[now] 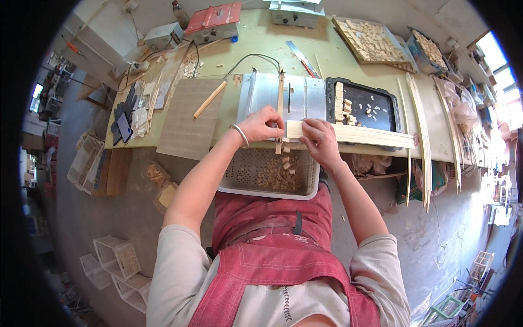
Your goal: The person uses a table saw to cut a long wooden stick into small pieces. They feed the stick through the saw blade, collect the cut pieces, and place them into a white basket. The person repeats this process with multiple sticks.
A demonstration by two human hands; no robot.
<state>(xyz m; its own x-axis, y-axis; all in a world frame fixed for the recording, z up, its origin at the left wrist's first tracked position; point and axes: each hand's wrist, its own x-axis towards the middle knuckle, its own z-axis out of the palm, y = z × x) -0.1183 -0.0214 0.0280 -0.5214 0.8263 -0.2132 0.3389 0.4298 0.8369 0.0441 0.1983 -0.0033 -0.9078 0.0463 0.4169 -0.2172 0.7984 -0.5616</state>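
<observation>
My right hand is closed over the left end of a bundle of pale wooden strips, laid side by side and reaching far to the right. Close by, my left hand has its fingers pinched together beside an upright wooden bar; whatever is between them is hidden. Both hands are at the front edge of a silver metal machine plate with a dark narrow slot. Below them, a light plastic basket rests at my lap with many small wooden blocks, some at its upper edge.
On the green table, a black tray holds wooden blocks and small pale pieces. Farther back are a board heaped with blocks and a red control box. Long strips overhang the table's right front. A brown board lies left.
</observation>
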